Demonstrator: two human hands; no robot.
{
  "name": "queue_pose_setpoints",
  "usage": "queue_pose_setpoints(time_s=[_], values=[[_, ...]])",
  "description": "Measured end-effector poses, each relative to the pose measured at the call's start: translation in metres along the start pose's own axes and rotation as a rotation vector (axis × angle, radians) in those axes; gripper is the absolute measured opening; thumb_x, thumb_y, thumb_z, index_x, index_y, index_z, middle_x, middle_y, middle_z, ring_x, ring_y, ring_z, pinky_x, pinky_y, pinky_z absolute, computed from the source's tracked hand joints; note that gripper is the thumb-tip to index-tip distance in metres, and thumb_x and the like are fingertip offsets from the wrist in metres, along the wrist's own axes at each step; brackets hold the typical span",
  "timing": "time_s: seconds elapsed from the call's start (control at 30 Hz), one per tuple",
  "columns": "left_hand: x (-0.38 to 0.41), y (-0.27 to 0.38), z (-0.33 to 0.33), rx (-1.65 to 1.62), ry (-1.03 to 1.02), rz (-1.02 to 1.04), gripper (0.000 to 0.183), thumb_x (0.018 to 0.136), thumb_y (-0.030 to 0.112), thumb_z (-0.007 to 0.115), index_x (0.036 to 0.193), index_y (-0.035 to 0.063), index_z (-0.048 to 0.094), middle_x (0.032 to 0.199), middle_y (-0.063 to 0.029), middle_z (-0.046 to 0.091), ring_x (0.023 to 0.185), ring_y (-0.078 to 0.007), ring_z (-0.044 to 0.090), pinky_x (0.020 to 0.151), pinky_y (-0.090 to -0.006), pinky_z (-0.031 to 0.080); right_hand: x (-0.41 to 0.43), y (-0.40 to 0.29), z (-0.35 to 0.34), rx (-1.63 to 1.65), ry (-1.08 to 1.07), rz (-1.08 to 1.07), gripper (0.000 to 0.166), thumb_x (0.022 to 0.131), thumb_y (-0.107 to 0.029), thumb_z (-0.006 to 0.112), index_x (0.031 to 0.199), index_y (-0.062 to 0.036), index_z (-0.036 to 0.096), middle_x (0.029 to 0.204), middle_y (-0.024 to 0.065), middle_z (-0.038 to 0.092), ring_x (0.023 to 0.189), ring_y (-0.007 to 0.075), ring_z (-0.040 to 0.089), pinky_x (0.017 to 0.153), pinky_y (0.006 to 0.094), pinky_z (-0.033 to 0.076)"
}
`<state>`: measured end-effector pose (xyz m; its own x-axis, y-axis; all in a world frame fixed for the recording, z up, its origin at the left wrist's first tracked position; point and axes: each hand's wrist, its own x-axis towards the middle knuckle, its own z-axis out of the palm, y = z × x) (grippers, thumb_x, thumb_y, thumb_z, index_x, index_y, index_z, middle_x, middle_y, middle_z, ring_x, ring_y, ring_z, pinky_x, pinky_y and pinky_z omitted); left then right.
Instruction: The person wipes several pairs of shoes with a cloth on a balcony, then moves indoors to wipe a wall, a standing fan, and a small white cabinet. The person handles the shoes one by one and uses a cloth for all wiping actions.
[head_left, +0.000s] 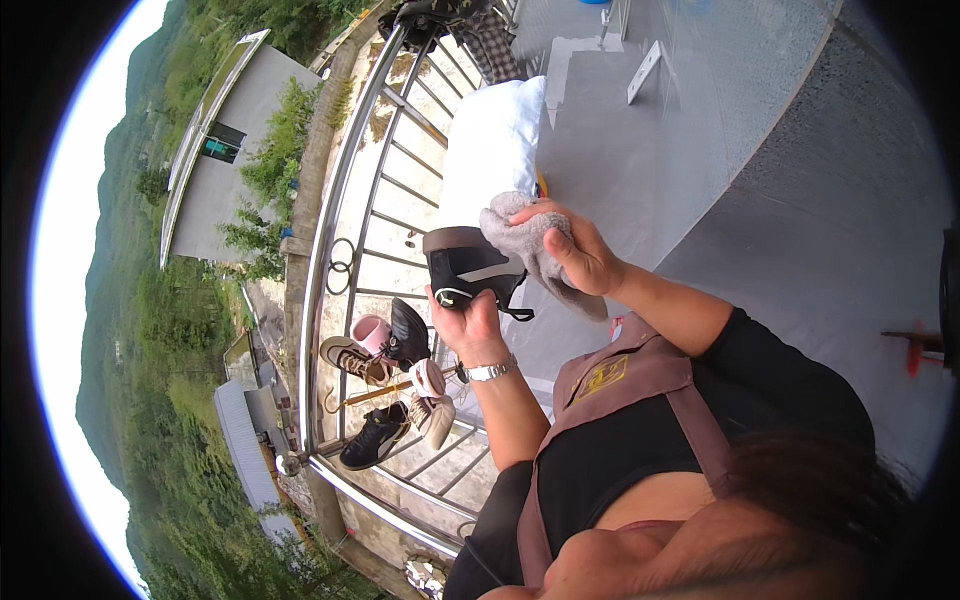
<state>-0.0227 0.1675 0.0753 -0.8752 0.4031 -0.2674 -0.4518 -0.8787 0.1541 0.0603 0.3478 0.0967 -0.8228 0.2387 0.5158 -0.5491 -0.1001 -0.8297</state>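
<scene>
A black sneaker (474, 262) with a pale side stripe and a brown-grey sole rests on the palm and fingers of my left hand (471, 321), which wears a metal watch (490, 370). My right hand (576, 247) grips a bunched grey towel-like cloth (531, 234), whose edge meets the sneaker. Below and left of my left hand, several shoes are gathered around a hanger (375, 396) by the railing: a brown sneaker (352, 360), a black one (375, 436), a beige one (433, 421), and pink and black ones. The fingers under the sneaker are partly hidden.
A metal railing (379, 180) runs along the left, with a white pillow (487, 142) against it and dark clothing (484, 37) at its far end. A white framed panel (645, 72) stands near the grey wall (735, 82). Buildings and wooded hills lie beyond.
</scene>
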Motion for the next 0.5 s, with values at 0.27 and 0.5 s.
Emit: queue_pose_setpoints(time_s=[0.27, 0.5], values=[[-0.011, -0.013, 0.007, -0.034, 0.197, 0.105, 0.054, 0.099, 0.041, 0.031, 0.126, -0.0019, 0.05, 0.125, -0.0183, 0.056, 0.117, -0.0348, 0.052, 0.105, -0.05, 0.037, -0.03, 0.071, 0.021, -0.572, -0.152, -0.366, 0.036, 0.079, -0.022, 0.072, 0.111, -0.0137, 0.058, 0.126, 0.0155, 0.05, 0.12, 0.037, 0.047, 0.1, 0.0471, 0.039], [-0.04, 0.026, 0.002, -0.148, -0.079, 0.05, 0.048, 0.097, 0.042, 0.043, 0.12, 0.0017, 0.056, 0.119, -0.0138, 0.061, 0.111, -0.0293, 0.059, 0.098, -0.0443, 0.045, -0.107, 0.136, -0.026, -0.314, -0.119, 0.517, 0.03, 0.095, -0.027, 0.055, 0.1, 0.0015, 0.059, 0.087, 0.0092, 0.062, 0.079, 0.0187, 0.056, 0.077, 0.0293, 0.045]])
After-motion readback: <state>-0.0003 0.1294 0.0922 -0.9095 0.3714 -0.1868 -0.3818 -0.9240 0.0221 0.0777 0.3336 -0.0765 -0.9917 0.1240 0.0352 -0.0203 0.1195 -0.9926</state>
